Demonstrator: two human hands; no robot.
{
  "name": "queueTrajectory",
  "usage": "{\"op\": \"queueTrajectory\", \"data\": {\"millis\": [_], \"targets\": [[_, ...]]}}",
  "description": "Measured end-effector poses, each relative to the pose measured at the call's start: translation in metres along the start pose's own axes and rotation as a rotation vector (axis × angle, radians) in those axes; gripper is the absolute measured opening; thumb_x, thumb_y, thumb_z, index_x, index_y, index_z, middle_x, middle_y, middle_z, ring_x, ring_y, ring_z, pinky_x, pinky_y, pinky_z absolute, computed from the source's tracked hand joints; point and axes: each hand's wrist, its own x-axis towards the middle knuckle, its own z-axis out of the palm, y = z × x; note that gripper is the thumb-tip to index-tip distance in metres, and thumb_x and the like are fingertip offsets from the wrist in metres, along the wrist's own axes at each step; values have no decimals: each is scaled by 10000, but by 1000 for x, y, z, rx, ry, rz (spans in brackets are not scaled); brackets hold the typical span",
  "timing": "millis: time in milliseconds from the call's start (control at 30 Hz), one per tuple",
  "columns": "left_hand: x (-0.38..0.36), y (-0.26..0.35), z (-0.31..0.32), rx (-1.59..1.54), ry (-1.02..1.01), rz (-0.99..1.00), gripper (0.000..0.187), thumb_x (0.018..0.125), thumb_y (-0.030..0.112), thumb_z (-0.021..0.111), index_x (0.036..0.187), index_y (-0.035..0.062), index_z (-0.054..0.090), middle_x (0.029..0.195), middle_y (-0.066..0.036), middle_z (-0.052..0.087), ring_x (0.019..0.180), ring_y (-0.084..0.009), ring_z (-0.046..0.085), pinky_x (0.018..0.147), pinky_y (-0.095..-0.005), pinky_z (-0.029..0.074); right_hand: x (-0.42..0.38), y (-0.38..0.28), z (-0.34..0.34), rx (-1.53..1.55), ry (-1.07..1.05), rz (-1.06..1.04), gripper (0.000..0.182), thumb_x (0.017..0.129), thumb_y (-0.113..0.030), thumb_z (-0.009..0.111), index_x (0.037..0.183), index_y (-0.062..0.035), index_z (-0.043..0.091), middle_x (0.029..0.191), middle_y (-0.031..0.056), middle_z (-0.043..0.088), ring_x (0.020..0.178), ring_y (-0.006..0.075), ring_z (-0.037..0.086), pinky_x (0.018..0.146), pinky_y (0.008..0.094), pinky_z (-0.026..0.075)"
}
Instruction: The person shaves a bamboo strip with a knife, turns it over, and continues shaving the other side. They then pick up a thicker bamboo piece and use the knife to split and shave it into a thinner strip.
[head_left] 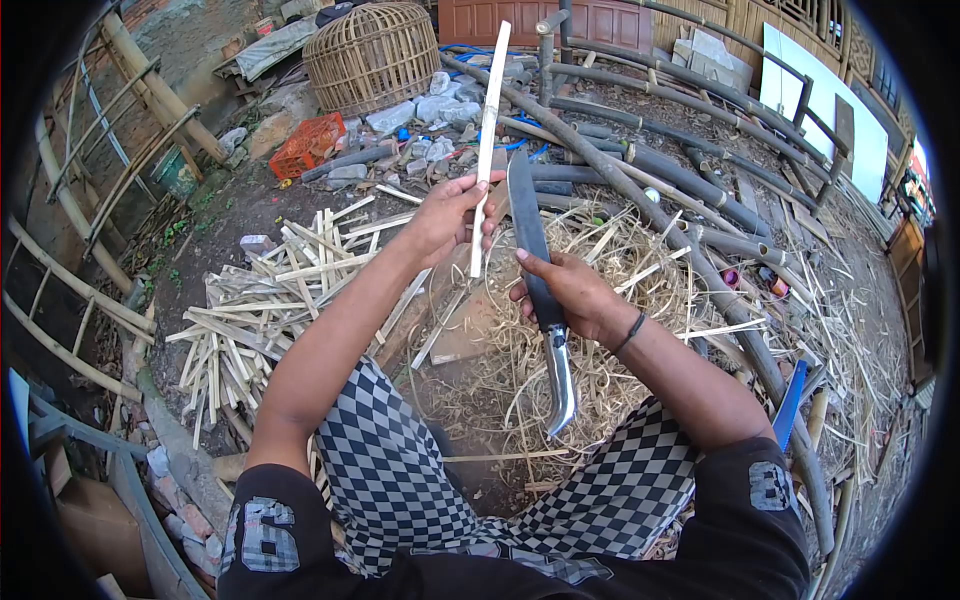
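My left hand (445,218) is closed around a pale split bamboo strip (491,115), which stands nearly upright with its lower end below the fingers. In my right hand (578,292) is a machete (527,208), gripped low on its dark blade, just above the shiny curved handle (560,385). The blade points up and away from me, a short gap to the right of the strip. Thin bamboo shavings (620,270) cover the ground beneath and beyond both hands. To the left lies a loose heap of split bamboo strips (240,330).
A woven bamboo cage (370,58) and an orange crate (308,145) stand at the back left, near rubble (430,110). Long bamboo poles (690,190) lie across the right. A blue saw blade (790,403) sticks up near my right elbow.
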Motion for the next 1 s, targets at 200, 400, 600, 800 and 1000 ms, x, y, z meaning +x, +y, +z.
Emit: {"op": "queueTrajectory", "data": {"millis": [200, 400, 600, 800, 1000], "targets": [[-9, 13, -24, 172, 214, -172, 373, 1035, 124, 490, 1383, -4, 522, 804, 12, 515, 611, -55, 470, 433, -179, 353, 2, 2, -3, 53, 6, 22, 376, 1024, -325, 604, 1181, -26, 439, 863, 91, 664, 622, 157, 639, 528, 310, 531], [-25, 23, -52, 536, 119, -344, 145, 977, 105, 546, 1056, 20, 633, 780, -12, 587, 595, -57, 489, 435, -212, 355, 4, 1, -4, 71, 17, 19, 350, 1035, -281, 580, 1190, -7, 427, 884, 95, 659, 630, 163, 641, 531, 309, 539], [-46, 21, -76, 1034, -128, -618, 408, 923, 37, 535, 1314, -56, 601, 814, -103, 736, 589, -127, 658, 479, -249, 509, 8, 4, 2, 54, 31, -2, 353, 1021, -253, 591, 1178, 47, 489, 890, 121, 668, 634, 158, 649, 554, 302, 528], [-61, 33, -73, 1033, -280, -845, 501, 913, 17, 520, 1405, -76, 501, 977, -181, 749, 738, -234, 763, 532, -288, 571, 10, 5, 4, 38, 30, 34, 342, 1030, -249, 581, 1191, 31, 470, 880, 104, 661, 637, 149, 639, 547, 297, 529], [-70, 41, -70, 967, -186, -681, 574, 990, 284, 637, 1433, -39, 466, 1219, -249, 645, 848, -264, 761, 713, -311, 653, 13, 7, 4, 38, 36, 25, 341, 1031, -251, 588, 1196, 19, 461, 883, 91, 661, 640, 139, 635, 548, 288, 525]]}}
